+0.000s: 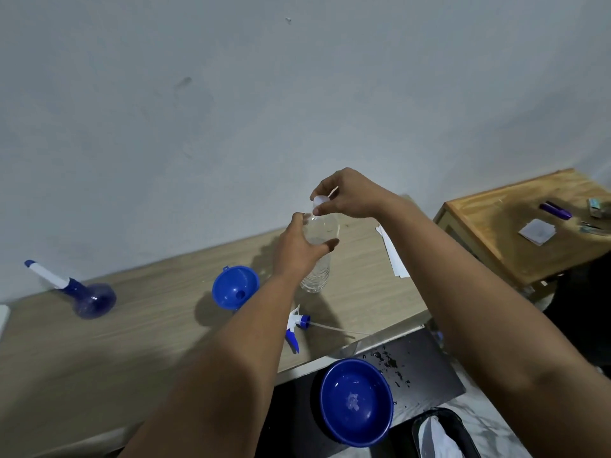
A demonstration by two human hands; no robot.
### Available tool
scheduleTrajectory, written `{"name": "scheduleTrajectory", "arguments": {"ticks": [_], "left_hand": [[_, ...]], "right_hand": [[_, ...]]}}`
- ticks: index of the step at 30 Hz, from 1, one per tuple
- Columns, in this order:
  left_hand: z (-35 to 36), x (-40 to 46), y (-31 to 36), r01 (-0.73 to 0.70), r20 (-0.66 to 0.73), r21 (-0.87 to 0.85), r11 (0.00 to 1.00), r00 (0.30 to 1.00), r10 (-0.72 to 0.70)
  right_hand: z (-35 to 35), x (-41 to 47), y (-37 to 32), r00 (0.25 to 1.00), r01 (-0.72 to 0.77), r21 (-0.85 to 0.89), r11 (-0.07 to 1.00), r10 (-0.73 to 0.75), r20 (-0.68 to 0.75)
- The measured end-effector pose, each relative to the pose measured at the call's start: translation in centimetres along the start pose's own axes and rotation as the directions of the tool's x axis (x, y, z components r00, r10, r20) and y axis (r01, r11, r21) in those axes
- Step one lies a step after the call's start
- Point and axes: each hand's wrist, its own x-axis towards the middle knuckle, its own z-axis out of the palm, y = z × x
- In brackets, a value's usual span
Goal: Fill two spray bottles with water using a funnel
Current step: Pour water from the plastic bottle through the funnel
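Note:
A clear plastic water bottle stands on the wooden table. My left hand grips its upper body. My right hand pinches the white cap at its top. A blue funnel sits just left of the bottle; what it rests in is hidden by my left forearm. A loose white and blue spray head with its dip tube lies on the table in front of the bottle. At the far left stands a blue spray bottle with its spray head on.
A blue bowl sits on a wet dark surface below the table's front edge. White paper lies at the table's right end. A second wooden table at the right holds small items. A dark bin is at the bottom.

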Motion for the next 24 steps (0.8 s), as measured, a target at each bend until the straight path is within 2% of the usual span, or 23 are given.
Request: {"name": "scheduleTrajectory", "arguments": {"ticks": [2, 4, 6, 8, 9, 11, 13, 15, 18, 21, 22, 24], "left_hand": [[0.0, 0.1, -0.1, 0.001, 0.008, -0.005, 1.000, 1.000, -0.001], [0.0, 0.1, -0.1, -0.004, 0.006, -0.011, 1.000, 1.000, 0.004], [-0.1, 0.1, -0.1, -0.008, 0.000, -0.017, 1.000, 1.000, 0.008], [-0.1, 0.2, -0.2, -0.001, -0.002, -0.022, 1.000, 1.000, 0.001], [-0.2, 0.2, -0.3, 0.001, -0.001, -0.023, 1.000, 1.000, -0.001], [-0.3, 0.3, -0.5, -0.006, 0.002, -0.021, 1.000, 1.000, 0.007], [-0.2, 0.3, -0.6, -0.006, 0.007, -0.021, 1.000, 1.000, 0.006], [-0.2, 0.3, -0.6, -0.004, 0.009, -0.017, 1.000, 1.000, 0.004], [-0.3, 0.3, -0.7, -0.001, 0.013, -0.008, 1.000, 1.000, 0.001], [-0.5, 0.2, -0.8, -0.003, 0.042, 0.000, 1.000, 0.999, 0.003], [-0.5, 0.2, -0.8, -0.003, 0.046, -0.002, 1.000, 0.999, 0.003], [-0.6, 0.2, -0.5, 0.001, 0.047, -0.005, 1.000, 0.999, 0.000]], "right_hand": [[-0.2, 0.1, 0.1, 1.000, 0.006, 0.006, 1.000, -0.006, 0.022], [-0.7, -0.1, 0.4, 1.000, 0.012, 0.109, 0.994, -0.013, 0.012], [-1.4, -0.4, 1.3, 0.998, 0.012, 0.287, 0.958, 0.007, -0.066], [-1.3, -0.8, 3.3, 0.976, -0.001, 0.365, 0.931, 0.080, -0.201], [-0.7, -1.1, 4.8, 0.956, -0.026, 0.341, 0.940, 0.123, -0.266], [1.7, -1.6, 8.9, 0.915, -0.168, 0.235, 0.957, 0.240, -0.324], [5.3, -2.7, 13.2, 0.896, -0.375, 0.089, 0.923, 0.385, -0.221], [9.4, -4.2, 16.4, 0.865, -0.501, -0.056, 0.863, 0.497, -0.071], [13.9, -5.9, 18.8, 0.830, -0.550, -0.162, 0.819, 0.558, 0.005], [15.3, -5.8, 19.1, 0.832, -0.551, -0.175, 0.816, 0.554, -0.038], [15.4, -5.5, 18.9, 0.845, -0.535, -0.132, 0.834, 0.531, -0.070], [14.8, -4.9, 17.1, 0.893, -0.414, 0.089, 0.906, 0.423, -0.156]]}}
